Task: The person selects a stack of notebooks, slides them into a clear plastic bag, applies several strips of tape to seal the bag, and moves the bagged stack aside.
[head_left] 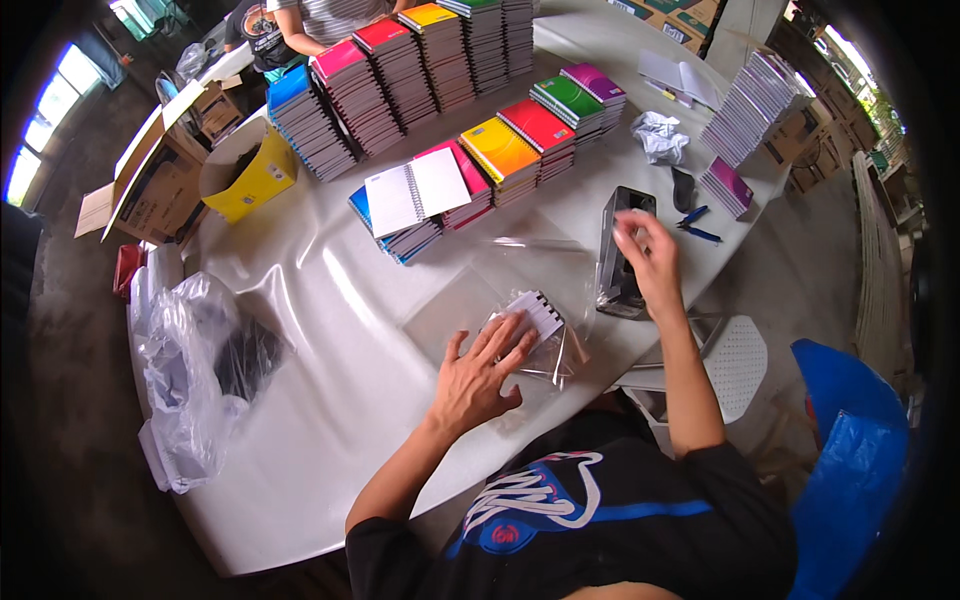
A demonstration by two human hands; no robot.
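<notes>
The left hand (480, 370) lies flat, fingers spread, pressing a small spiral notebook (535, 315) inside a clear plastic sleeve (470, 310) near the table's (330, 400) near edge. The right hand (650, 260), forearm raised from the elbow, reaches to the black tape dispenser (622, 255) beside it, fingertips pinched together at its top.

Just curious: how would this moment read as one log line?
left hand: flat on bagged notebook | right hand: at tape dispenser | table
</notes>
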